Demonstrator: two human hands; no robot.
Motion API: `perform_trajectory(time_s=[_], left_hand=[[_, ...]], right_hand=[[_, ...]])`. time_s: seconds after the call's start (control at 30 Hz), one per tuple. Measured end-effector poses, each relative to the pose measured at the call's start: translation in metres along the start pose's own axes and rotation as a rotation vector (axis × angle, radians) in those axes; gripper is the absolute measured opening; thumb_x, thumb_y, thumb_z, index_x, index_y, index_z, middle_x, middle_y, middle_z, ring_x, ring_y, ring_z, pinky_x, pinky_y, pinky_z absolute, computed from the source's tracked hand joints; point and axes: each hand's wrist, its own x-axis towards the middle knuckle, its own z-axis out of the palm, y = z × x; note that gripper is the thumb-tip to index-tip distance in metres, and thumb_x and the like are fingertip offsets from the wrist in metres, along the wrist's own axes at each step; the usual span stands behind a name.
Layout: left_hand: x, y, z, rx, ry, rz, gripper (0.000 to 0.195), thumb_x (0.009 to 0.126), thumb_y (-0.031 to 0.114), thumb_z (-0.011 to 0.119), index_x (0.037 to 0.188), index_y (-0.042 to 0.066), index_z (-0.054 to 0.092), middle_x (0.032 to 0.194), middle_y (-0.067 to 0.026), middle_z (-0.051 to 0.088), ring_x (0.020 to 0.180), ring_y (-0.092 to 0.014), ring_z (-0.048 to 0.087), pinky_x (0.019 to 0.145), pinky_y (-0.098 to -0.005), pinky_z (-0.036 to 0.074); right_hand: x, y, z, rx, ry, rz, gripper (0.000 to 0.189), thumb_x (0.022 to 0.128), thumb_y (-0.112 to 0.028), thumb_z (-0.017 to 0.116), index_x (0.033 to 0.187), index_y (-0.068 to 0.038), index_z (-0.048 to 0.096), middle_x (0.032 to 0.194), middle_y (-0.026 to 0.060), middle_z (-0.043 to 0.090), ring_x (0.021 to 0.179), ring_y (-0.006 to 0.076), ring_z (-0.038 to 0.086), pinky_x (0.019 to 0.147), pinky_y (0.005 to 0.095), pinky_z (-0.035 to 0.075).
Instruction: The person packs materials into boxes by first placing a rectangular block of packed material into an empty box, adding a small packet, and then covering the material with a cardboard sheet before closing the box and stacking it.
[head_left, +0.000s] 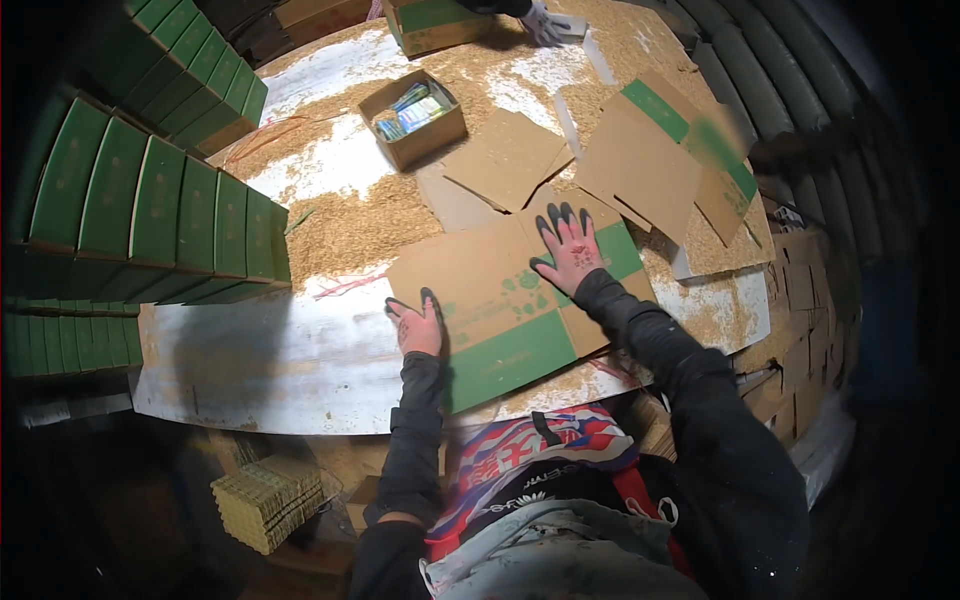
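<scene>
A flattened cardboard box (480, 270) with green bands and printed leaf shapes lies before me near the front edge of the table. My left hand (417, 326), in a pink glove with dark fingertips, is at the left edge of this cardboard, thumb and a finger apart; its other fingers are hard to make out. My right hand (570, 244), gloved alike, rests flat on the right part of the cardboard with its fingers spread. More flat cardboard pieces (637, 165) lie beyond it. An open carton (427, 154) holding small colourful packets stands farther back.
Green-fronted boxes (157, 202) stand stacked along the left. Loose grainy material (360, 217) covers much of the white table (300, 360). At the far side is another person's gloved hand (545, 26), beside a green-and-brown carton (442, 28). Filled sacks (757, 82) are piled at the right.
</scene>
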Motion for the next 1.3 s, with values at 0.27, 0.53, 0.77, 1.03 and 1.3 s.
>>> perform_trajectory(time_s=[0.27,0.53,0.77,1.03,1.3], left_hand=[[0.011,0.098,-0.199,-1.201,-0.147,0.167,0.032,0.072,-0.002,0.055,0.104,-0.004,0.05,0.089,-0.0071,0.057,0.075,-0.013,0.054,0.067,-0.0231,0.044],[0.025,0.185,-0.282,-0.482,-1.281,0.561,0.051,0.082,0.029,0.05,0.123,0.0,0.042,0.115,-0.0153,0.052,0.108,-0.025,0.048,0.095,-0.0339,0.033],[0.022,0.192,-0.234,-0.118,-0.734,0.971,0.04,0.083,0.03,0.05,0.113,0.005,0.048,0.106,-0.0192,0.052,0.098,-0.032,0.048,0.087,-0.0387,0.036],[0.038,0.297,-0.16,-0.104,-0.349,1.754,0.062,0.071,0.013,0.052,0.128,0.007,0.031,0.14,-0.0155,0.016,0.13,-0.028,0.015,0.104,-0.0432,0.017],[0.004,0.267,-0.048,-0.037,-1.061,1.586,0.056,0.088,0.032,0.038,0.134,0.007,0.018,0.132,-0.0266,0.026,0.11,-0.037,0.043,0.096,-0.0368,0.032]], right_hand=[[-0.004,0.054,-0.195,0.121,0.558,-0.268,0.074,0.064,-0.053,0.06,0.119,-0.007,0.042,0.116,0.0164,0.042,0.112,0.033,0.035,0.097,0.0499,0.023],[-0.061,0.044,-0.212,0.0,0.519,-0.366,0.03,0.065,-0.018,0.054,0.095,-0.01,0.057,0.084,0.0032,0.051,0.081,0.0173,0.05,0.07,0.0312,0.043],[-0.138,0.072,-0.192,0.373,0.4,-0.642,0.02,0.064,-0.016,0.055,0.083,-0.013,0.059,0.085,0.0015,0.057,0.084,0.0188,0.055,0.084,0.0363,0.042],[-0.054,0.094,-0.112,0.481,-0.608,-0.395,0.021,0.071,-0.015,0.052,0.088,-0.008,0.059,0.08,0.0085,0.059,0.07,0.0242,0.054,0.072,0.0334,0.044],[-0.118,0.102,-0.191,0.546,-0.17,-0.207,0.102,0.059,-0.061,0.064,0.131,0.0,0.026,0.135,0.0164,0.026,0.125,0.0293,0.024,0.103,0.0408,0.017]])
